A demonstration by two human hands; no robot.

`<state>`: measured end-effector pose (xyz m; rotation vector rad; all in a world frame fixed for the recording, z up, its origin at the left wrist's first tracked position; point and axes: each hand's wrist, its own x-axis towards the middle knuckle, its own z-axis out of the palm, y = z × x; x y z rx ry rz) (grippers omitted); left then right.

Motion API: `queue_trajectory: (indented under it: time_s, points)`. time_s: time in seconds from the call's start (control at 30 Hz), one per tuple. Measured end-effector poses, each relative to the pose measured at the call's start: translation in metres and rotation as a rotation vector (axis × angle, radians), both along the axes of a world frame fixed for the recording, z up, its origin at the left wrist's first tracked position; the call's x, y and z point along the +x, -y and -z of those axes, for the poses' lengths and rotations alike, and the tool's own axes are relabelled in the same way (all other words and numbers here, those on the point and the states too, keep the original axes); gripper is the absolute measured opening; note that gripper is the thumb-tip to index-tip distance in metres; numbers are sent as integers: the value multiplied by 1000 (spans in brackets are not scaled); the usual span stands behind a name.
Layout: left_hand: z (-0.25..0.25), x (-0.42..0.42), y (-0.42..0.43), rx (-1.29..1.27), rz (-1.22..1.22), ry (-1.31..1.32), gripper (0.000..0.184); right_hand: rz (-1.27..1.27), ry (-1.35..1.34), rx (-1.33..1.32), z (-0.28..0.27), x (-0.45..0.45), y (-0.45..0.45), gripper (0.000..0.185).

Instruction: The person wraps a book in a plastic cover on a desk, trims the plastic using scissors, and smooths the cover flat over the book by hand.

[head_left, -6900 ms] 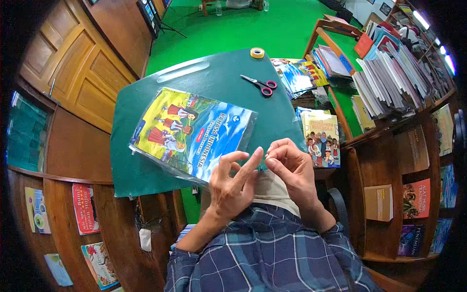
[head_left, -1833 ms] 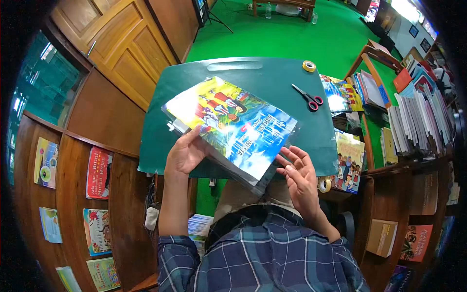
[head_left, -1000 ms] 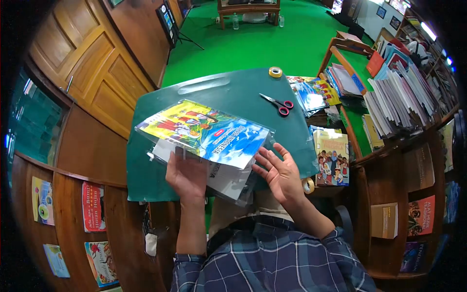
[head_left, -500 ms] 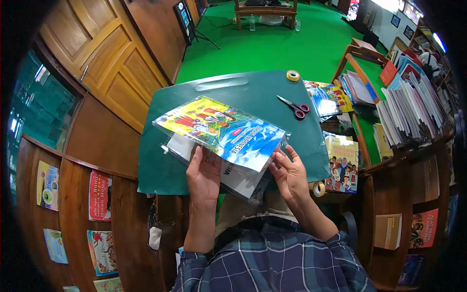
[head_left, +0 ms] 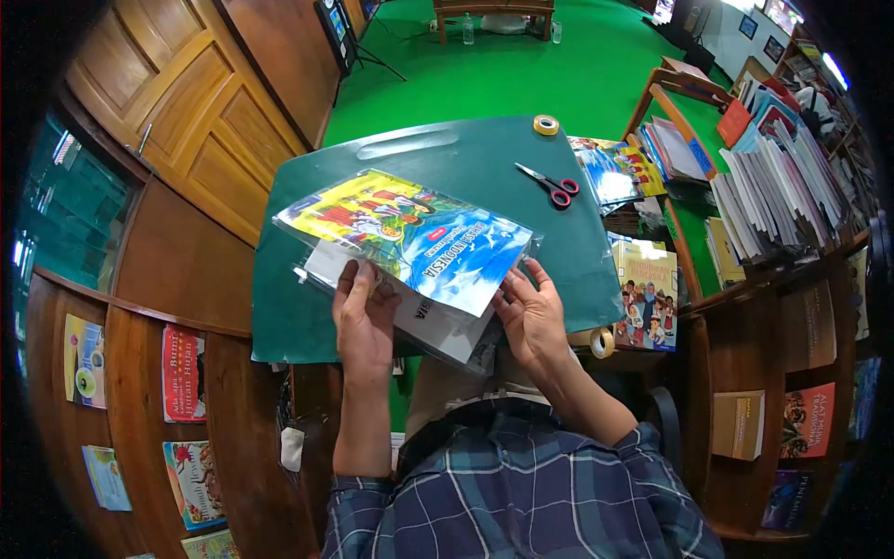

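Note:
A book [head_left: 466, 256] with a yellow and blue cover lies slanted over the green table [head_left: 298, 210], with a clear plastic sleeve around it. Below its near edge, a white and grey sheet or back cover [head_left: 438, 326] with dark letters shows. My left hand [head_left: 365, 317] has its fingers curled and thumb pressed at the near left edge of the book and plastic. My right hand [head_left: 531, 312] pinches the near right corner with thumb and fingers. Scissors [head_left: 551, 185] with dark red and black handles lie beyond the book, to the right.
A tape roll [head_left: 546, 125] sits at the table's far right corner, another tape roll [head_left: 602, 343] by its near right edge. More books [head_left: 647, 289] stand to the right, beside a rack of papers [head_left: 778, 200]. Wooden shelves [head_left: 130, 373] with books flank me.
The view has shifted slightly, so the table sits higher and further left. My left hand has moved a little left along the near edge, its fingers now more curled. My right hand keeps its corner.

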<state>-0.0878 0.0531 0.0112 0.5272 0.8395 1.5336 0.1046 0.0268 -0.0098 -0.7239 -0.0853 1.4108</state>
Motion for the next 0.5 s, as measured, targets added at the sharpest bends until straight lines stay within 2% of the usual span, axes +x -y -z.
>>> queue_trajectory:
  time_s: [0.1, 0.23, 0.4, 0.5]
  points:
    - [1, -7, 3, -37, -32, -158, 25, 4, 6, 3, 0, -1, 1, 66]
    - [-12, -8, 9, 19, -75, -499, 26, 7, -12, -4, 0, -2, 1, 66]
    - [-32, -7, 16, -116, 7, -582, 36, -14, 17, -12, 3, -3, 3, 67]
    - [-18, -8, 18, -122, 27, -546, 41, -6, 34, -11, 7, -4, 5, 67]
